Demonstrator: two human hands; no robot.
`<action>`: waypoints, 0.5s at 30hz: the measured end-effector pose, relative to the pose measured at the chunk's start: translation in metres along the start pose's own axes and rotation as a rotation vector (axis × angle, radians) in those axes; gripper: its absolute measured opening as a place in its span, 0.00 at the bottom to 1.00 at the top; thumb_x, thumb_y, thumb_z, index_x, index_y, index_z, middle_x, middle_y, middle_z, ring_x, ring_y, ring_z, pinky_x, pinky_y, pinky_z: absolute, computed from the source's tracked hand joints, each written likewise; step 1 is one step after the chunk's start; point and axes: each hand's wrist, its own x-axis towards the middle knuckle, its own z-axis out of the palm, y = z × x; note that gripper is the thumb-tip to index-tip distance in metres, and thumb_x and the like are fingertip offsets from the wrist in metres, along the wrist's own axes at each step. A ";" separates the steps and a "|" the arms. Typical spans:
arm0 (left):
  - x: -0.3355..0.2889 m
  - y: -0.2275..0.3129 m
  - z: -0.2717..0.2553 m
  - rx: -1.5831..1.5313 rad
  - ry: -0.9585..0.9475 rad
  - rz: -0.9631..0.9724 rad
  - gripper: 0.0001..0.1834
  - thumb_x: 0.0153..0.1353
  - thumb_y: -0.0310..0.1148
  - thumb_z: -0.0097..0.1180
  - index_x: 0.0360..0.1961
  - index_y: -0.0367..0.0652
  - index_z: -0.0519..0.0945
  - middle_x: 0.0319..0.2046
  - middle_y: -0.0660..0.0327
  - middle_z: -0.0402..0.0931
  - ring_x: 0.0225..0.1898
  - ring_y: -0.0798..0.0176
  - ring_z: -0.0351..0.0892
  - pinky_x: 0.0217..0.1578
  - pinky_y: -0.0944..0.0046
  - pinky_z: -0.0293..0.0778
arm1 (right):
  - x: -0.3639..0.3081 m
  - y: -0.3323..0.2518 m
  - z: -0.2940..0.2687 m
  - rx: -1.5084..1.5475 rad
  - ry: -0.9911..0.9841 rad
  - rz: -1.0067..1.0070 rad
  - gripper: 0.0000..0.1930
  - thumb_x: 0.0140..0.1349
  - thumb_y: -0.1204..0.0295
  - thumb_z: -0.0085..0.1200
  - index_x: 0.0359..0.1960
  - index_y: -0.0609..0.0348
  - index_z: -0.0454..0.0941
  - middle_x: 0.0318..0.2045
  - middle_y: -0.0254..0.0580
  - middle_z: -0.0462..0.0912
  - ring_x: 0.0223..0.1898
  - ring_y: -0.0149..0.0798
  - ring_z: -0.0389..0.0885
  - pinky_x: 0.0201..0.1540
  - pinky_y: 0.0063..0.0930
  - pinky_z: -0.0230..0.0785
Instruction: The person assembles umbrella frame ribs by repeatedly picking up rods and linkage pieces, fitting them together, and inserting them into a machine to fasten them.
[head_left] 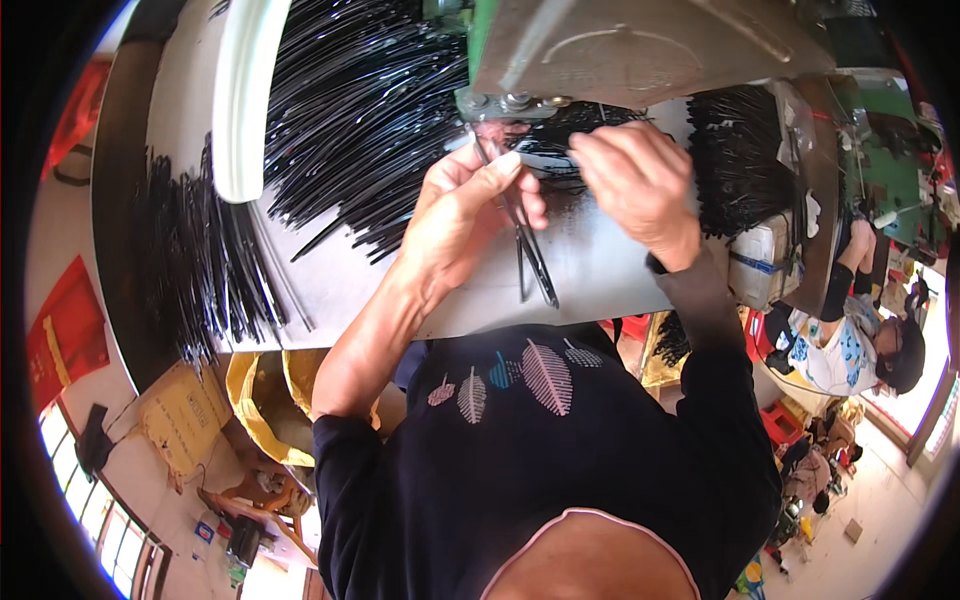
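Your left hand [470, 205] is closed around a small bundle of thin black metal rods [528, 255], thumb pressed across them so they stay lined up; their loose ends hang down over the grey metal worktable [400, 290], while the upper ends point at the clamp fitting [512, 102] under the green machine [640, 45]. Your right hand [635, 185] sits just beside the left, fingers drawn together in a pinch at the rods' upper end, though what exactly it pinches is hidden behind the knuckles. Holding the bundle this near the machine keeps the tips aimed at its mouth. A large fan of loose black rods [360, 110] lies on the table behind your left hand, within easy reach, and another pile [205, 260] lies at the table's left edge. A white curved bar [243, 90] crosses above it.
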 end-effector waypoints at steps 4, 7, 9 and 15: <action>0.007 0.003 0.000 0.078 0.138 0.028 0.07 0.64 0.30 0.54 0.39 0.39 0.77 0.25 0.61 0.75 0.23 0.68 0.70 0.25 0.67 0.65 | 0.012 -0.024 0.038 0.230 0.056 0.350 0.06 0.50 0.79 0.61 0.31 0.60 0.80 0.25 0.36 0.79 0.22 0.29 0.77 0.24 0.23 0.70; 0.008 0.006 0.000 0.135 0.189 0.051 0.05 0.63 0.30 0.56 0.35 0.39 0.78 0.26 0.63 0.75 0.23 0.70 0.71 0.25 0.70 0.66 | 0.014 -0.032 0.047 0.790 0.098 0.874 0.04 0.60 0.75 0.57 0.31 0.64 0.80 0.18 0.32 0.78 0.18 0.20 0.73 0.20 0.16 0.65; 0.010 0.007 -0.002 0.169 0.179 0.072 0.06 0.63 0.30 0.56 0.35 0.39 0.78 0.26 0.63 0.76 0.23 0.71 0.72 0.25 0.70 0.67 | 0.017 -0.030 0.046 0.922 0.072 1.012 0.05 0.61 0.73 0.58 0.32 0.63 0.80 0.19 0.30 0.79 0.18 0.19 0.73 0.19 0.14 0.65; 0.022 0.008 -0.005 0.644 0.149 0.299 0.05 0.61 0.26 0.57 0.29 0.37 0.78 0.21 0.64 0.76 0.18 0.73 0.73 0.19 0.74 0.68 | 0.014 -0.026 0.049 1.087 0.156 1.100 0.07 0.61 0.71 0.59 0.33 0.64 0.80 0.21 0.32 0.78 0.19 0.21 0.73 0.21 0.14 0.65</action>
